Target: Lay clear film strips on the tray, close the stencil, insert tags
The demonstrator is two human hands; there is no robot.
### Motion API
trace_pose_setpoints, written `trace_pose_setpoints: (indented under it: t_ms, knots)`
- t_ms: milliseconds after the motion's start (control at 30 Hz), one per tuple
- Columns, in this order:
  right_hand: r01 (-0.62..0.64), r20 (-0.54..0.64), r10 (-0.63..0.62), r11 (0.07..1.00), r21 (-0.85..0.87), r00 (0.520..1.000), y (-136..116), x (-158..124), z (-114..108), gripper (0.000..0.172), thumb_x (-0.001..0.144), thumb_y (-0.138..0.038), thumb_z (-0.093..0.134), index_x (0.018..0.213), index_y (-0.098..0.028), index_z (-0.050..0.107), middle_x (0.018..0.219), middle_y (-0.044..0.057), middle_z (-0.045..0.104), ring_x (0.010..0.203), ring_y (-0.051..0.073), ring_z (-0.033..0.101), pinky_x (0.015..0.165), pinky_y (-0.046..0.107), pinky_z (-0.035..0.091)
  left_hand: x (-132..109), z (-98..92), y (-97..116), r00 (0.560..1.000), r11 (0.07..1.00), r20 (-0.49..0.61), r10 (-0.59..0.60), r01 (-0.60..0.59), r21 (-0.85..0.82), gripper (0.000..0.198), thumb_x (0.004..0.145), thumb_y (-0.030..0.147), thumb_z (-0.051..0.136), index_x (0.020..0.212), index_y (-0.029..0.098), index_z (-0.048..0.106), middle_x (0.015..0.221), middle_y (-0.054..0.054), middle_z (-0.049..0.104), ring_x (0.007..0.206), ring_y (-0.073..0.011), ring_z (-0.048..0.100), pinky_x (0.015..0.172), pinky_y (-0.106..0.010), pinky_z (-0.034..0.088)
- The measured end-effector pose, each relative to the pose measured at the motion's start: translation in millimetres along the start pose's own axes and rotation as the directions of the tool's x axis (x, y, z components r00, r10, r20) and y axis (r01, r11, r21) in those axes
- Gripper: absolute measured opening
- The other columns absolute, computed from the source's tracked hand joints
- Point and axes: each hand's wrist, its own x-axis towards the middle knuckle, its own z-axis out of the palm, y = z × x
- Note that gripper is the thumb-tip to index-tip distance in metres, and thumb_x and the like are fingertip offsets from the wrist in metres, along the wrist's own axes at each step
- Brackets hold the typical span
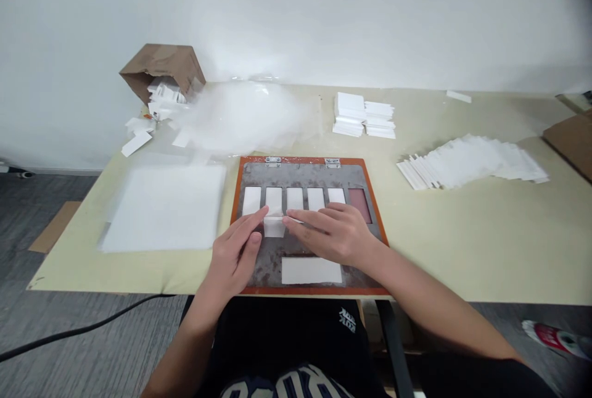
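Observation:
A grey metal plate with an orange border [267,265] lies at the table's front edge. White cards [252,200] fill several of its slots; the rightmost slot [359,203] shows a reddish base. My left hand [237,252] rests over the plate's left side, thumb and index finger apart, the index fingertip by the second card. My right hand [333,231] pinches a thin white strip [294,219] near the middle. Between the hands is a small translucent piece [274,227]. A wide white card [311,271] lies in the plate's lower part.
Translucent sheets [166,207] lie left of the plate, clear plastic [250,115] behind it. An open cardboard box [189,65] spills white pieces at back left. Card stacks [349,113] and a fanned row [476,160] are behind and right.

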Motion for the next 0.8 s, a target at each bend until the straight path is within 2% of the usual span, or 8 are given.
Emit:
trace_pose_setpoints:
  t_ms: [133, 333, 533, 667, 800]
  knots:
    - [0.041, 0.001, -0.041, 0.998, -0.053, 0.999, 0.6, -0.7, -1.2, 0.021, 0.089, -0.017, 0.064, 0.108, -0.024, 0.07, 0.109, -0.003, 0.072, 0.056, 0.005, 0.048, 0.051, 0.026, 0.035, 2.0, -0.7, 2.2, 1.0, 1.0, -0.01, 0.008, -0.007, 0.019, 0.04, 0.094, 0.018, 0.046, 0.132, 0.02, 0.057, 0.109, -0.006, 0.07, 0.091, -0.0083, 0.065, 0.082, -0.02, 0.055]
    - [0.063, -0.018, -0.064, 0.997, -0.046, 0.998, 1.5, -2.5, -2.0, 0.025, 0.087, -0.019, 0.067, 0.112, -0.023, 0.069, 0.109, -0.001, 0.071, 0.056, 0.006, 0.045, 0.052, 0.028, 0.035, 3.0, -0.1, 2.5, 1.0, 1.0, -0.016, 0.008, -0.008, 0.015, 0.04, 0.093, 0.018, 0.046, 0.131, 0.02, 0.058, 0.108, -0.006, 0.07, 0.09, -0.0088, 0.065, 0.081, -0.021, 0.055]
    - [0.117, -0.033, -0.122, 0.987, -0.114, 0.992, 0.4, -0.8, -2.8, 0.027, 0.089, -0.017, 0.058, 0.113, -0.021, 0.068, 0.103, 0.0, 0.071, 0.056, 0.009, 0.04, 0.05, 0.031, 0.031, 1.8, 0.3, 1.7, 1.0, 1.0, -0.017, 0.005, -0.005, 0.0, 0.042, 0.093, 0.015, 0.047, 0.133, 0.023, 0.057, 0.11, -0.005, 0.07, 0.091, -0.0086, 0.065, 0.081, -0.02, 0.054]
    - [0.093, -0.025, -0.095, 0.994, -0.057, 0.995, 0.0, 1.1, -2.9, 0.031, 0.087, -0.014, 0.059, 0.116, -0.025, 0.066, 0.097, 0.0, 0.07, 0.055, 0.009, 0.039, 0.05, 0.03, 0.029, 1.6, 0.9, 0.5, 1.0, 1.0, -0.018, -0.001, 0.001, 0.006, 0.041, 0.093, 0.017, 0.047, 0.132, 0.023, 0.058, 0.114, -0.006, 0.069, 0.098, -0.0109, 0.065, 0.084, -0.022, 0.055]
    - [0.029, -0.035, -0.027, 0.998, 0.062, 0.999, -2.4, 3.9, -2.1, 0.017, 0.089, -0.016, 0.062, 0.103, -0.022, 0.067, 0.096, -0.003, 0.072, 0.055, 0.005, 0.047, 0.05, 0.026, 0.033, 3.3, 1.3, 1.7, 0.999, 1.0, -0.029, 0.016, -0.016, 0.005, 0.041, 0.093, 0.014, 0.047, 0.132, 0.022, 0.058, 0.108, -0.005, 0.07, 0.091, -0.0075, 0.065, 0.08, -0.019, 0.054]
